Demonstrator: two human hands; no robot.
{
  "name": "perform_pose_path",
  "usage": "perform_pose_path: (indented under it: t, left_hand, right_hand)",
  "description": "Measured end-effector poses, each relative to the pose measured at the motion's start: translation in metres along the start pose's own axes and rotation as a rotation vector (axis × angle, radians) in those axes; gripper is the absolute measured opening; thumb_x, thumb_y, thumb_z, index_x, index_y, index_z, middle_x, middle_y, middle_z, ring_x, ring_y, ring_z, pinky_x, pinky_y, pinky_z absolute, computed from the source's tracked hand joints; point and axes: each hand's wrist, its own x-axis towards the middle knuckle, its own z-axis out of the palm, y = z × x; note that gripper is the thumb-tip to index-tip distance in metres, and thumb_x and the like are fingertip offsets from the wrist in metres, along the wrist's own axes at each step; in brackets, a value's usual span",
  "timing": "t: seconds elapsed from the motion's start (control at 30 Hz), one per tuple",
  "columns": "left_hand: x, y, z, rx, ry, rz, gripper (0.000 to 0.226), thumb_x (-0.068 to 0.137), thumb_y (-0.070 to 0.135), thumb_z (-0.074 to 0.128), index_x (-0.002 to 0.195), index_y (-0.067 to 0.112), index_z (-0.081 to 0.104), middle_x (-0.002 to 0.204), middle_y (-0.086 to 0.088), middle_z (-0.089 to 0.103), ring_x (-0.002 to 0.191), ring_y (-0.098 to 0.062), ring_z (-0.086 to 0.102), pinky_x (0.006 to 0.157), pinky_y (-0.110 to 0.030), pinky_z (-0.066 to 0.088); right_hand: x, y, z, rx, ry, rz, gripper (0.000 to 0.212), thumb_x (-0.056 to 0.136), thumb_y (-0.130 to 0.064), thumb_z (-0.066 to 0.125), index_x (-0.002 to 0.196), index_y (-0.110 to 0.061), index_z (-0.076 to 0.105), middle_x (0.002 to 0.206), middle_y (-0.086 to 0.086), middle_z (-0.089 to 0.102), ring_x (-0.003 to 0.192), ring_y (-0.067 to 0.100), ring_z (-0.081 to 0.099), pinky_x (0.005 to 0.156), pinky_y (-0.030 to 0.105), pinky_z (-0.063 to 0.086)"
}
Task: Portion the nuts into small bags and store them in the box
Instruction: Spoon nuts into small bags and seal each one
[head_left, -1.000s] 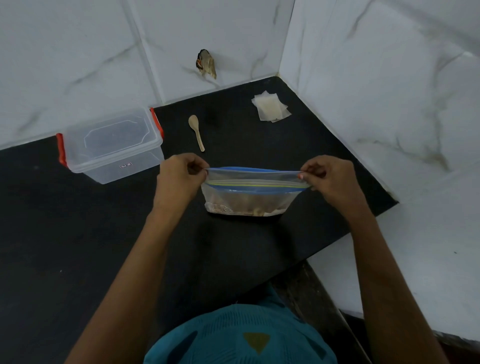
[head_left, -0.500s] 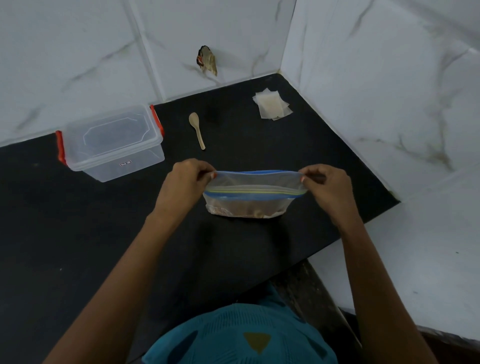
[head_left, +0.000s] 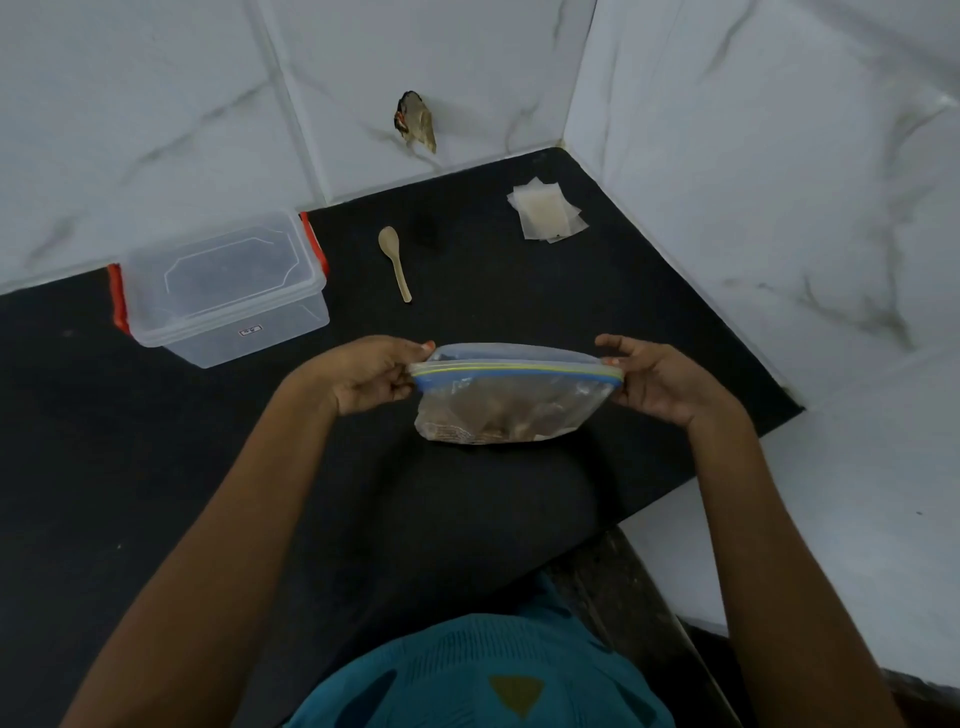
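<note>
Our left hand (head_left: 363, 376) and right hand (head_left: 660, 382) each pinch one end of the nut bag (head_left: 511, 405), which hangs between them with its zip edge running left to right. The spoon (head_left: 396, 262) lies farther off, nearer our left hand. The small bags (head_left: 548, 215) are far right, the box (head_left: 223, 291) far left.

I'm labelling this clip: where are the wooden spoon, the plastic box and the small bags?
wooden spoon (head_left: 399, 270), head view, middle of its handle.
plastic box (head_left: 223, 269), head view, centre of its clear lid.
small bags (head_left: 548, 214), head view, top sheet of the pile.
</note>
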Motion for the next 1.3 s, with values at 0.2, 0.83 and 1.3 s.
perform_pose_path:
  t: [0.2, 0.83, 1.3]
  left_hand:
    - [0.002, -0.009, -0.003, -0.322, -0.105, -0.029, 0.021, 0.074, 0.021, 0.057, 0.095, 0.018, 0.061, 0.089, -0.003, 0.063, 0.08, -0.01, 0.053, 0.073, -0.021, 0.036]
    - [-0.019, -0.027, 0.013, 0.036, 0.246, 0.005, 0.012, 0.087, 0.014, 0.059, 0.082, 0.003, 0.06, 0.073, -0.012, 0.063, 0.045, -0.006, 0.063, 0.045, -0.014, 0.052]
    - [-0.016, -0.034, 0.023, -0.934, 0.072, 0.069, 0.009, 0.088, 0.007, 0.054, 0.088, 0.005, 0.063, 0.087, -0.01, 0.066, 0.073, -0.014, 0.068, 0.069, -0.023, 0.056]
  right_hand:
    - [0.016, 0.024, -0.001, 0.448, -0.088, -0.083, 0.07, 0.022, -0.007, 0.094, 0.083, -0.018, 0.061, 0.098, 0.01, 0.068, 0.094, 0.024, 0.065, 0.079, 0.037, 0.054]
    - [-0.026, 0.007, 0.019, -0.301, 0.312, 0.054, 0.01, 0.088, -0.015, 0.059, 0.088, -0.006, 0.06, 0.082, 0.01, 0.063, 0.071, 0.013, 0.061, 0.053, 0.019, 0.054]
    - [-0.014, 0.029, 0.008, 0.536, 0.045, 0.056, 0.045, 0.036, -0.004, 0.088, 0.076, -0.007, 0.068, 0.086, 0.009, 0.068, 0.086, 0.015, 0.059, 0.06, 0.024, 0.057]
